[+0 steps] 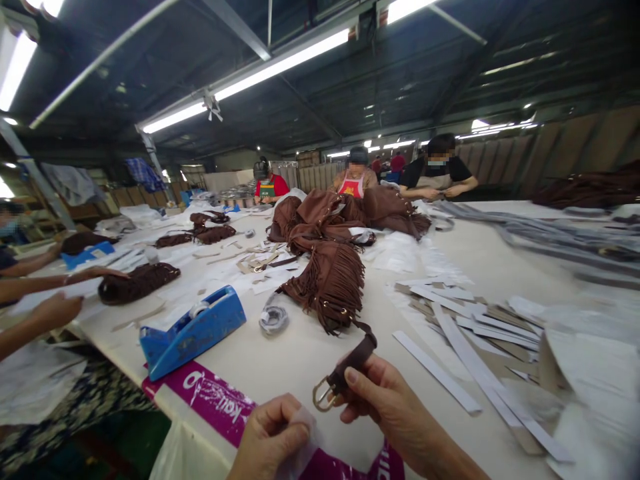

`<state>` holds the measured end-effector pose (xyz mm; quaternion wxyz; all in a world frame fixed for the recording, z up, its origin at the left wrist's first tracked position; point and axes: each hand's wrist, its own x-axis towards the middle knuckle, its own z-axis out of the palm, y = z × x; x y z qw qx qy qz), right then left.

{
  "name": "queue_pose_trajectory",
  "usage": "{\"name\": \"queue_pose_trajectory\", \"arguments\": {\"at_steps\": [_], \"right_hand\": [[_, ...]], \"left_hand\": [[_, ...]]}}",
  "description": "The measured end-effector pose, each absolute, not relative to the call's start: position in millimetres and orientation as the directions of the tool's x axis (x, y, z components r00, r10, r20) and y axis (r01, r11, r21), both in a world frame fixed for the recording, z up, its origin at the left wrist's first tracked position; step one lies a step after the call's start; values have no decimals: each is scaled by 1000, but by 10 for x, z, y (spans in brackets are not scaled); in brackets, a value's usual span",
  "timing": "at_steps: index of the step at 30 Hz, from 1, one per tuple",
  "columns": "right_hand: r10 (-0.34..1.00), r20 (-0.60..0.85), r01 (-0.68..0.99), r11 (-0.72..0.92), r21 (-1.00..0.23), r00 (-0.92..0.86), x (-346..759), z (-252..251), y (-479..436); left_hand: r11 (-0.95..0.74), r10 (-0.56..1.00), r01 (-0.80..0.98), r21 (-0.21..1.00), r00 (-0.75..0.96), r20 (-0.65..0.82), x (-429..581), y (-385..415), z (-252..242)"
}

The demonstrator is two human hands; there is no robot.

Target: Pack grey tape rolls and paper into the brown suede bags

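Observation:
Between thumb and fingers, my right hand [387,400] grips a dark brown strap [354,360] near its metal buckle [324,395]. The strap runs up toward a brown fringed bag [327,283] lying on the table just beyond. My left hand [275,433], to the left of the buckle, pinches a thin translucent sheet [303,433]; whether it is paper or plastic I cannot tell. A small grey-white roll [274,319] sits beside the bag. Left of it stands a blue tape dispenser [195,331].
More brown bags [345,210] are heaped mid-table. Paper strips [475,353] lie scattered at right, with grey straps [540,230] behind. At left, a co-worker's hands [57,313] are near a brown bundle [137,283]. A purple printed strip [215,400] lines the near edge. Several people work across the table.

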<state>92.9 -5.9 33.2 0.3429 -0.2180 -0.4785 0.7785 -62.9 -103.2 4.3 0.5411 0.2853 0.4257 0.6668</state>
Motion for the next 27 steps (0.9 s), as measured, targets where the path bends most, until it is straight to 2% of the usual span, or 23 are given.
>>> {"name": "queue_pose_trajectory", "arguments": {"at_steps": [5,12,27], "right_hand": [[739,33,-331,-261,-907,-673,941,331,-40],[667,67,-255,-189,-948,-742,953,399,-71],[692,56,-213,-144,-966,-720,935,349,-38]], "left_hand": [[-60,960,-463,884,-269,-75,-633,-1004,21],[8,945,-493,870,-280,-168,-675,-983,-71],[13,949,-561,827,-253,-187,-636,-955,-95]]}}
